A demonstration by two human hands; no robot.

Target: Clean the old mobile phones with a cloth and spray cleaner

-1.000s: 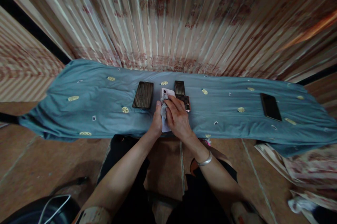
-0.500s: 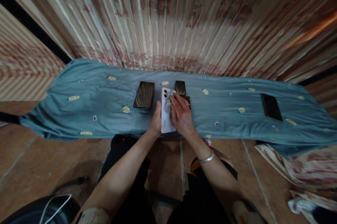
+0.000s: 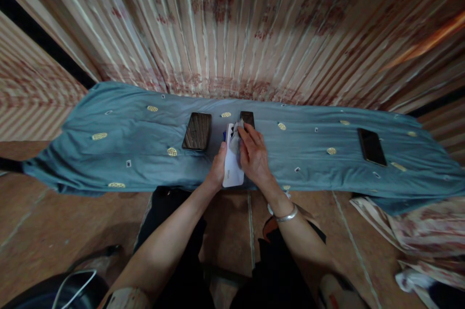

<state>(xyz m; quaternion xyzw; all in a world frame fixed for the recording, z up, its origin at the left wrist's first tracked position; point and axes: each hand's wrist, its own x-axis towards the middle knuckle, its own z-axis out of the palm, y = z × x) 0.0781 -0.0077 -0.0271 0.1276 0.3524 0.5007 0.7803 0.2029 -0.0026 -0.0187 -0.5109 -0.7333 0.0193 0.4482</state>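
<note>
A pale smartphone (image 3: pixel 232 171) lies back side up in my left hand (image 3: pixel 218 166), which grips its left edge near the table's front. My right hand (image 3: pixel 253 151) is closed on a small grey cloth (image 3: pixel 235 143), pressed against the upper part of the phone's back near the camera lenses. Just behind my right hand is a small dark object (image 3: pixel 247 116), partly hidden by the fingers. To the left of the phone a dark, glossy phone-like slab (image 3: pixel 197 131) rests on the cloth cover.
A blue cover with yellow prints (image 3: pixel 298 144) spreads over the long narrow table. Another dark smartphone (image 3: pixel 372 146) lies far right. A striped curtain (image 3: pixel 225 33) hangs right behind the table. At lower left, a white cable (image 3: pixel 74 285) lies on a black round object.
The phone has tilted and come slightly nearer to me. My right hand has shifted a little right with the cloth, still on the upper phone back.
</note>
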